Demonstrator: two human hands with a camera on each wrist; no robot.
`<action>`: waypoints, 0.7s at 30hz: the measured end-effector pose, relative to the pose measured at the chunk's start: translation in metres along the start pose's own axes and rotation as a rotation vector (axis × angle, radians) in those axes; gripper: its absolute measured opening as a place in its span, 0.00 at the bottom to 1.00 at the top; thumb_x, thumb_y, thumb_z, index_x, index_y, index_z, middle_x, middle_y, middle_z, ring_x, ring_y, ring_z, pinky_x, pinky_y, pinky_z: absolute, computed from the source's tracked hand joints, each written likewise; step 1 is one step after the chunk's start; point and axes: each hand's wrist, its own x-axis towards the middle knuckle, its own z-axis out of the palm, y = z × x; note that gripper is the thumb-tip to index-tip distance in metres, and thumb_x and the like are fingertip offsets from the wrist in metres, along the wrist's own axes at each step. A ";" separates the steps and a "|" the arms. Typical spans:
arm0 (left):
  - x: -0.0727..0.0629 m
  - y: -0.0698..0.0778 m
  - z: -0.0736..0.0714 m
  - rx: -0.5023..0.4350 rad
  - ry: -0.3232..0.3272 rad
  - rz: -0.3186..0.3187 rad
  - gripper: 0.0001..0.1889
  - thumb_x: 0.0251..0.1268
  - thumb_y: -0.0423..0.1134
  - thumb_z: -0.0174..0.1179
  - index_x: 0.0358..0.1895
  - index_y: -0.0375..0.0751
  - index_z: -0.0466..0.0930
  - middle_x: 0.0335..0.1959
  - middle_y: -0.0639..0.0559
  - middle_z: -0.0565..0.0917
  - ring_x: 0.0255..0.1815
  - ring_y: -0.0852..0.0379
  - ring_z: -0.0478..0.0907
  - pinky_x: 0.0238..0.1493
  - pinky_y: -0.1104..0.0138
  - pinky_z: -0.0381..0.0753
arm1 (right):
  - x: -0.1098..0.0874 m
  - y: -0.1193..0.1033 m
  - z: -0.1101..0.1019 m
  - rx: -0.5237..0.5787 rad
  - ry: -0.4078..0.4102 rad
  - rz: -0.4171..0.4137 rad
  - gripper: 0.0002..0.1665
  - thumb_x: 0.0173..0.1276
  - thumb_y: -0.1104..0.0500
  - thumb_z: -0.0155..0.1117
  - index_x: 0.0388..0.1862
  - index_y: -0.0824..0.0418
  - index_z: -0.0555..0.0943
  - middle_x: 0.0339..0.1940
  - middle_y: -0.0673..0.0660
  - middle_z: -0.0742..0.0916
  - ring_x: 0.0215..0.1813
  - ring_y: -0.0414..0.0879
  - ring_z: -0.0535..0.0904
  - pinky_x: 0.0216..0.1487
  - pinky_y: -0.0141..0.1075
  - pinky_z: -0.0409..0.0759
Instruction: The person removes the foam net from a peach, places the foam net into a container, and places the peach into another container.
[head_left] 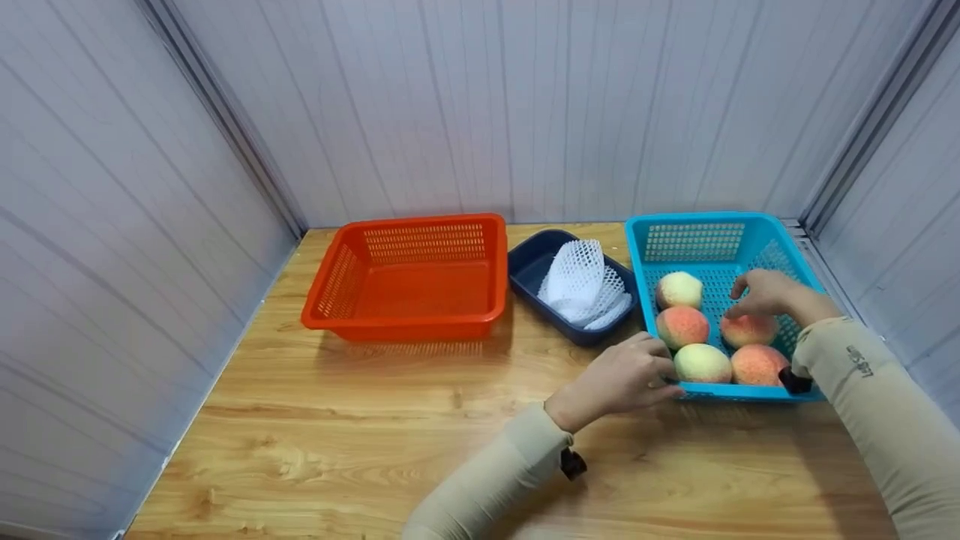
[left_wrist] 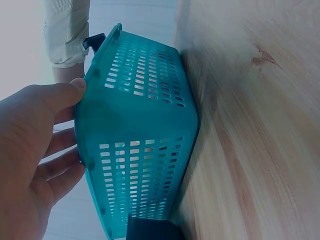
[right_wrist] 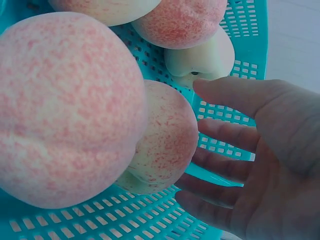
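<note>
My left hand (head_left: 626, 375) grips the near left corner of the blue plastic basket (head_left: 701, 217). In the left wrist view, its thumb (left_wrist: 70, 95) lies on the rim and the other fingers reach behind it. Several peaches, red and pale yellow, lie in the near and left parts of this basket. My right hand (head_left: 772, 292) is over the basket's right side, above a reddish peach (head_left: 748, 330). In the right wrist view its parted fingers stand beside that peach (right_wrist: 167, 140), fingertips right at its skin. A larger-looking peach (right_wrist: 70, 110) fills the left of that view.
An orange basket (head_left: 405, 330) stands on the left of the wooden table (head_left: 337, 450), with no contents showing. Between the baskets sits a dark blue tray (head_left: 536, 259) holding white foam net sleeves (head_left: 577, 277). Pale panel walls (head_left: 465, 105) enclose the back and sides.
</note>
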 end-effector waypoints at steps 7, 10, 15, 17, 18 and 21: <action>-0.006 -0.011 0.005 -0.006 0.033 0.040 0.10 0.68 0.47 0.60 0.44 0.48 0.86 0.44 0.57 0.79 0.47 0.62 0.71 0.50 0.77 0.69 | 0.005 -0.004 -0.001 -0.015 -0.013 -0.007 0.27 0.64 0.53 0.66 0.48 0.77 0.76 0.42 0.71 0.81 0.38 0.57 0.78 0.34 0.47 0.78; -0.010 -0.019 0.005 0.008 0.074 0.038 0.10 0.68 0.46 0.59 0.45 0.49 0.86 0.45 0.56 0.80 0.48 0.61 0.72 0.51 0.76 0.70 | 0.009 -0.011 0.000 -0.030 -0.021 -0.014 0.27 0.66 0.53 0.65 0.49 0.77 0.76 0.42 0.71 0.81 0.36 0.54 0.77 0.33 0.46 0.78; -0.012 -0.039 -0.003 0.039 0.136 -0.019 0.10 0.66 0.43 0.60 0.45 0.47 0.86 0.42 0.56 0.82 0.46 0.59 0.75 0.50 0.73 0.72 | 0.015 -0.027 -0.003 -0.045 0.029 -0.031 0.25 0.68 0.54 0.62 0.51 0.76 0.76 0.46 0.73 0.81 0.39 0.58 0.78 0.36 0.50 0.78; -0.011 -0.050 -0.009 0.069 0.143 -0.071 0.10 0.66 0.44 0.60 0.45 0.47 0.86 0.43 0.55 0.82 0.46 0.58 0.75 0.50 0.71 0.72 | 0.019 -0.036 -0.004 -0.042 0.117 -0.055 0.24 0.69 0.55 0.60 0.53 0.75 0.76 0.48 0.73 0.80 0.43 0.61 0.78 0.40 0.54 0.78; -0.010 -0.057 -0.013 0.090 0.139 -0.106 0.10 0.66 0.45 0.60 0.46 0.47 0.85 0.44 0.55 0.82 0.47 0.57 0.75 0.49 0.70 0.73 | 0.021 -0.041 -0.006 -0.039 0.180 -0.075 0.22 0.70 0.56 0.58 0.53 0.73 0.77 0.50 0.72 0.80 0.46 0.63 0.78 0.42 0.55 0.77; -0.003 -0.078 -0.029 0.148 0.109 -0.211 0.13 0.66 0.47 0.60 0.49 0.49 0.84 0.47 0.54 0.81 0.49 0.55 0.75 0.51 0.67 0.73 | 0.030 -0.056 -0.009 -0.033 0.401 -0.143 0.18 0.70 0.59 0.57 0.54 0.69 0.78 0.52 0.70 0.80 0.51 0.64 0.77 0.45 0.58 0.76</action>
